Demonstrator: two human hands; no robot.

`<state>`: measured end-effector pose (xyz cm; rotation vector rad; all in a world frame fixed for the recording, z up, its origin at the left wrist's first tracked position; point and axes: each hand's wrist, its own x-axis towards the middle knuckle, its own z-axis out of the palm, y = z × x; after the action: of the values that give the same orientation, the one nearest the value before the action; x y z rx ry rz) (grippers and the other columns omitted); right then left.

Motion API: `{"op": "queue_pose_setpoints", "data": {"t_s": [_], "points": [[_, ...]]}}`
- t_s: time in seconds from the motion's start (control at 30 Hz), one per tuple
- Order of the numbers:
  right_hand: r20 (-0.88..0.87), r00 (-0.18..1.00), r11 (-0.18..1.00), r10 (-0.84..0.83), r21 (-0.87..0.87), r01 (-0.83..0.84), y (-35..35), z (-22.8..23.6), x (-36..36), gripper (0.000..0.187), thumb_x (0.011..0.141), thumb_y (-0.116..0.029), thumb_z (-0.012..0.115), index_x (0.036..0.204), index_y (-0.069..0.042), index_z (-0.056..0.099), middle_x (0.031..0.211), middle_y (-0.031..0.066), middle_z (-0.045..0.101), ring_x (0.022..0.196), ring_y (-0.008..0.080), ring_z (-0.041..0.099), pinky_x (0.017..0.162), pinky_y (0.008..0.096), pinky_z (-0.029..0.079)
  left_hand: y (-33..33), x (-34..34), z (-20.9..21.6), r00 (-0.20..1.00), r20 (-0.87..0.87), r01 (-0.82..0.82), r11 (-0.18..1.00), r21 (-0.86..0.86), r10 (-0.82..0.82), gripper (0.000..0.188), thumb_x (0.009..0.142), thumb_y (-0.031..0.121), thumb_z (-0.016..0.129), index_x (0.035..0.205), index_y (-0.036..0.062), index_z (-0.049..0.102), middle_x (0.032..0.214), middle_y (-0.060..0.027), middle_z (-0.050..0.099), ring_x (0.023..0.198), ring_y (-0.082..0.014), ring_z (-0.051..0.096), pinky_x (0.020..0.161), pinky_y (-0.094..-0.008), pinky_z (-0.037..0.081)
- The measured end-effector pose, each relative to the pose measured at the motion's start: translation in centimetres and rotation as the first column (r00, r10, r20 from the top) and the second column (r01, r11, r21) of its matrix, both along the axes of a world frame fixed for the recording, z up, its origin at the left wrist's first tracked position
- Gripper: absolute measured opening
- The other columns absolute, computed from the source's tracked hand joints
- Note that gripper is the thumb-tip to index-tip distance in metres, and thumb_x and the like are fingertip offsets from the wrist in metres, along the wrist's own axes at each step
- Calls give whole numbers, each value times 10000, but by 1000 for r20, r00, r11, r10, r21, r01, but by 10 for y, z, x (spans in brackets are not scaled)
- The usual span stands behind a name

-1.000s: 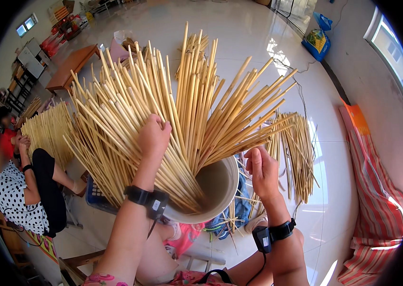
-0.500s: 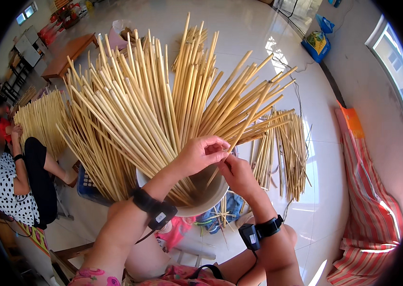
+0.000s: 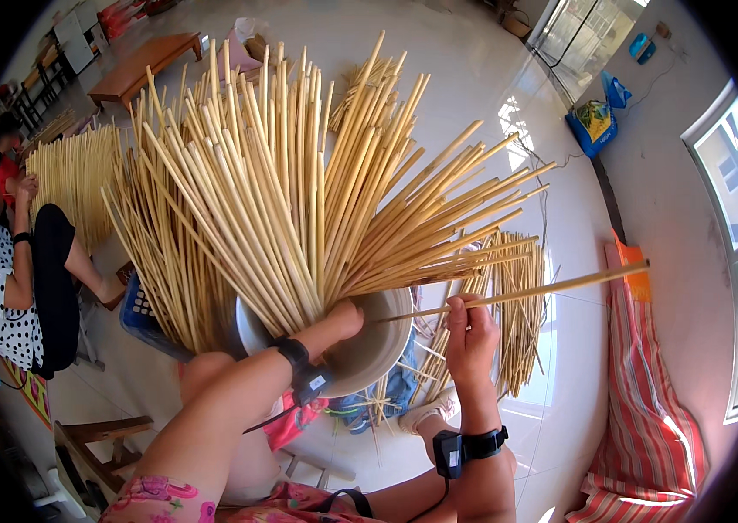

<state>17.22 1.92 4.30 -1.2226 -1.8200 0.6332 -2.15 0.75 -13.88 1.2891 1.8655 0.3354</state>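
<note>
A long, pale straw-coloured stick (image 3: 561, 285) lies almost level in my right hand (image 3: 472, 336), pinched between thumb and fingers. Its thinner end reaches left over the rim of a white bucket (image 3: 401, 349), while the thicker end points out to the right. My left hand (image 3: 345, 323) is down at the bucket's mouth, against the lower ends of the upright sticks (image 3: 277, 209); its fingers are hidden. Those many sticks stand in the bucket and fan out widely to the left, back and right.
A blue crate (image 3: 140, 315) stands left of the bucket. More sticks (image 3: 521, 322) lie on the floor at right. Farther left, a seated person in a polka-dot top (image 3: 4, 283) works beside another stick bundle (image 3: 72, 179). Striped red cloth (image 3: 643, 392) leans against the right wall.
My hands, together at the stick before, have parted. The right has moved right with the stick, which swung from steep to nearly level; the left has dropped to the bucket. The view has shifted slightly.
</note>
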Motion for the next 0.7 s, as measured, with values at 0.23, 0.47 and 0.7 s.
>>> {"op": "queue_pose_setpoints", "data": {"t_s": [0.23,0.47,0.7], "points": [[79,993,996,84,-39,-81,-3,4,-1,86,906,-82,555,878,-8,588,740,146,592,638,309,582,581,354,456,-8,7,-43,998,-50,50,998,39,-48,297,878,142,430,1040,-53,585,946,-233,606,837,-327,600,785,-421,467],[139,972,961,188,-232,-153,1,-14,1,159,944,-105,484,918,13,587,662,80,574,636,135,573,599,257,457,-1,9,5,692,676,-171,967,-188,254,214,884,110,449,939,-2,622,800,-129,631,724,-213,593,696,-351,472],[-167,984,971,61,-217,-97,7,15,15,196,973,-136,462,889,5,570,631,30,525,577,99,491,539,243,411,-11,22,82,867,274,161,754,637,-416,264,963,207,422,988,10,596,900,-116,612,852,-256,579,784,-341,452]]}}
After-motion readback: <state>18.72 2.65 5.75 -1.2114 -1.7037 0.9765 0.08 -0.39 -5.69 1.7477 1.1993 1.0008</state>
